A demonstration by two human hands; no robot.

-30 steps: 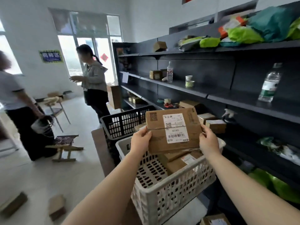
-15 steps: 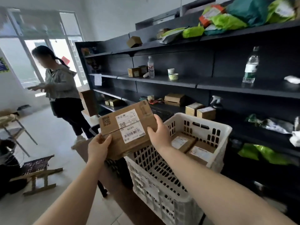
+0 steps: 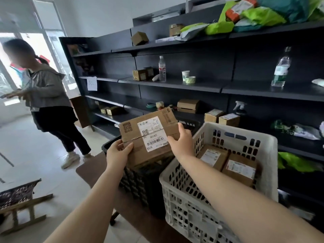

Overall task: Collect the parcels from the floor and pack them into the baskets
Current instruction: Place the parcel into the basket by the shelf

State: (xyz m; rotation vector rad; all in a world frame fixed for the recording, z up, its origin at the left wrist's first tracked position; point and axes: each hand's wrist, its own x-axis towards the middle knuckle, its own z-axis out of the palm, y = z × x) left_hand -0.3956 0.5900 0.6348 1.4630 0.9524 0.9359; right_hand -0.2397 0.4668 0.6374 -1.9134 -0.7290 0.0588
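Both hands [image 3: 119,153] [image 3: 182,142] gripping parcel [image 3: 149,135] aloft

Single head-worn wide-angle view, looking forward and slightly down, close over both forearms; dark shelving [image 3: 175,85] fills the frame's right, floor lower left.

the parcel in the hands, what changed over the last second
The parcel went from above the white basket leftward to above the black basket, tilting a little. Left hand and right hand keep gripping its two sides. The two parcels in the white basket lie as before.
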